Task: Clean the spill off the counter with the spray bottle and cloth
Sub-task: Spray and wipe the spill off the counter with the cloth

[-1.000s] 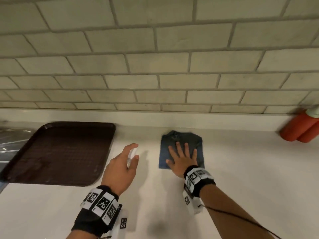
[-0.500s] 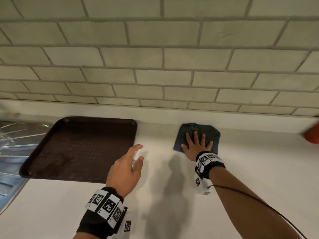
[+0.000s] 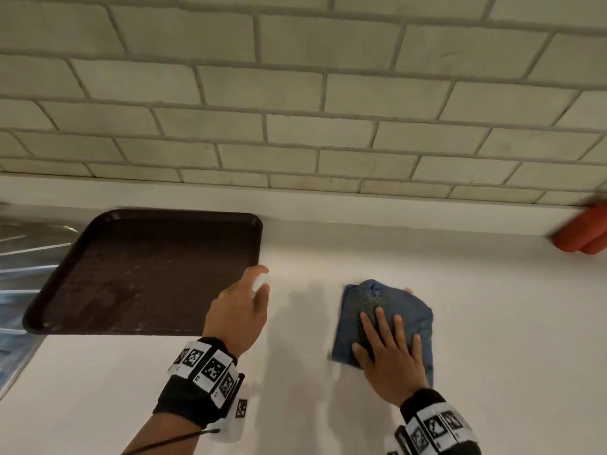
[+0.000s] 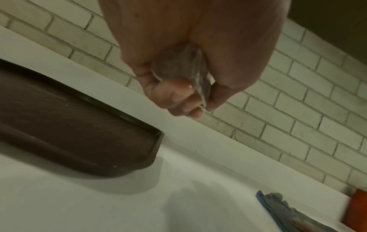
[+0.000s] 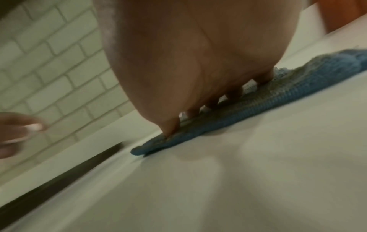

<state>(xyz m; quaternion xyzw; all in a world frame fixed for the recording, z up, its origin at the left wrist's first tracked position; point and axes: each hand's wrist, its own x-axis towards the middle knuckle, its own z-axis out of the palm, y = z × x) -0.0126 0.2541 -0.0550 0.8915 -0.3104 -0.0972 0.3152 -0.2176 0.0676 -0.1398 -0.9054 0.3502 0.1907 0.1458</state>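
A folded blue cloth (image 3: 391, 307) lies on the white counter (image 3: 492, 323), right of centre. My right hand (image 3: 387, 349) lies flat on its near half, fingers straight and spread. The right wrist view shows those fingers (image 5: 170, 125) pressing into the blue cloth (image 5: 258, 100). My left hand (image 3: 241, 307) hovers above the counter left of the cloth, curled round a small clear spray bottle (image 3: 259, 285). In the left wrist view the bottle's clear base (image 4: 178, 66) sits inside the curled fingers (image 4: 178, 97). No spill is visible on the counter.
A dark brown tray (image 3: 144, 274) lies at the left, next to a steel draining board (image 3: 19, 264). Orange bottles (image 3: 581, 234) lie against the tiled wall at the far right. The white counter stretches toward me.
My right hand has drawn the cloth back from the wall toward me. My left hand still holds the spray bottle in about the same spot. The head view has shifted.
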